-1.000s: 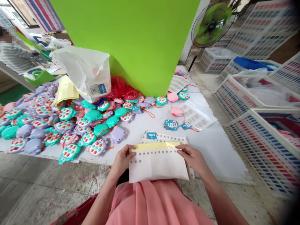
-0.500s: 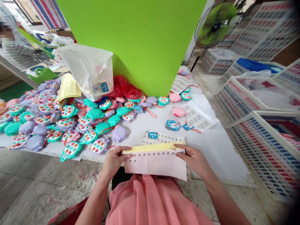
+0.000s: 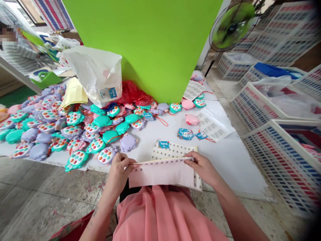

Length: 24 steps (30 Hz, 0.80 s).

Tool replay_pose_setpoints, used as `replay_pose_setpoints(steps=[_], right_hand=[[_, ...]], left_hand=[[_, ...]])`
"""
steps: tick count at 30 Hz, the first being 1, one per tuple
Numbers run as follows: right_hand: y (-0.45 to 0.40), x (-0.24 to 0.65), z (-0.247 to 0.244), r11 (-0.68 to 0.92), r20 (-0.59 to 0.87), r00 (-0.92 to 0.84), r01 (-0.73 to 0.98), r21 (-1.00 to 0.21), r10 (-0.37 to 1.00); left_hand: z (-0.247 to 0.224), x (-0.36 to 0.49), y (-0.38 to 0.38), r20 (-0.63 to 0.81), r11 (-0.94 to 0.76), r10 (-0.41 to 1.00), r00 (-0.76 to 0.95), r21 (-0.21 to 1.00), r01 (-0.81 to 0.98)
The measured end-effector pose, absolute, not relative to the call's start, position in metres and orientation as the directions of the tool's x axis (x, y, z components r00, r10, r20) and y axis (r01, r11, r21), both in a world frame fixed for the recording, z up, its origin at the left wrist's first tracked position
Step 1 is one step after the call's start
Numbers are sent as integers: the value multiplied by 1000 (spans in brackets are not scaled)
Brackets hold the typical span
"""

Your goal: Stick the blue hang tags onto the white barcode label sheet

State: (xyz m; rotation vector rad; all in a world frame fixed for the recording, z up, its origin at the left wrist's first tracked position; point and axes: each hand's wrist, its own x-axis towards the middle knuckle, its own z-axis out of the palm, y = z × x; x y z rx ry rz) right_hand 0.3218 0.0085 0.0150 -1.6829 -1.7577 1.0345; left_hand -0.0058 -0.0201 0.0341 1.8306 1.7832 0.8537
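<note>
Between my hands, just over the table's front edge, is a pale sticker sheet [image 3: 160, 174] with rows of small grey stickers near its folded top edge. My left hand [image 3: 121, 169] pinches the left end of that fold. At the right end, my right hand [image 3: 199, 165] grips it between thumb and fingers. Underneath and beyond lies another dotted sticker sheet [image 3: 175, 153] with a blue TOYS card [image 3: 164, 144] on it. Farther back are a pile of blue TOYS cards [image 3: 185, 134] and a pink toy [image 3: 192, 119].
A heap of turtle-like purple, green and pink toys [image 3: 75, 134] covers the table's left side. Behind it stands a white plastic bag [image 3: 100, 73] beside a green panel [image 3: 145, 43]. White crates [image 3: 281, 160] and a fan [image 3: 233, 26] stand right. Another person [image 3: 18, 57] sits far left.
The sheet's top edge has tipped so its yellow strip no longer faces me. Both hands have shifted slightly left with it, and more of the dotted sheet behind shows.
</note>
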Motion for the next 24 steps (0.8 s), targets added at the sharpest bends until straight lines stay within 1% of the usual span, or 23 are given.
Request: replay_pose_setpoints(steps=[2,3,5,6,7,10,11,12,13,15,16,18,20,22,24], right_hand=[[13,322,15,23,-73,-131,609,-793,989],[15,322,15,61,-23,-129,609,-790,991],[17,322,17,115,50,-124,600,-792,991],[18,322,18,113,44,-131,588,-801,990],[18,321,19,85,2,-145,573,-815,989],[19,318,18,-82,-226,-213,529,-844,951],[20,316,16,-125,-275,-221,522,-844,936],[21,314,12,-143,-294,-224,515,-845,929],[23,312,8,-142,-291,-226,509,-849,930],[26,307,-3,-133,-280,-234,499,-856,931],[27,304,-9,-133,-282,-241,492,-860,929],[29,299,-18,-134,-283,-256,477,-869,924],[30,295,-23,-119,-270,-263,475,-872,926],[31,295,-25,-84,-246,-255,514,-853,935],[32,304,-25,-53,-227,-223,594,-803,948]], left_hand=[[36,-6,-21,152,-115,988,18,659,743],[38,-6,-22,138,-127,989,48,655,745],[40,-6,-22,63,-114,993,96,664,739],[41,-8,-23,20,-89,995,101,667,740],[41,-10,-23,-22,-55,995,93,665,744],[36,-19,-21,-139,28,987,78,632,775],[33,-21,-19,-145,26,986,77,603,797],[30,-21,-18,-112,6,991,69,561,828],[27,-19,-15,-45,-28,997,59,508,861],[21,-3,-10,147,-119,987,65,392,912],[18,10,-7,205,-176,973,107,358,917],[11,43,1,209,-319,943,257,355,879],[2,78,10,157,-404,915,372,368,838],[-9,103,20,77,-438,893,443,375,817],[-22,116,29,22,-429,892,451,356,830]])
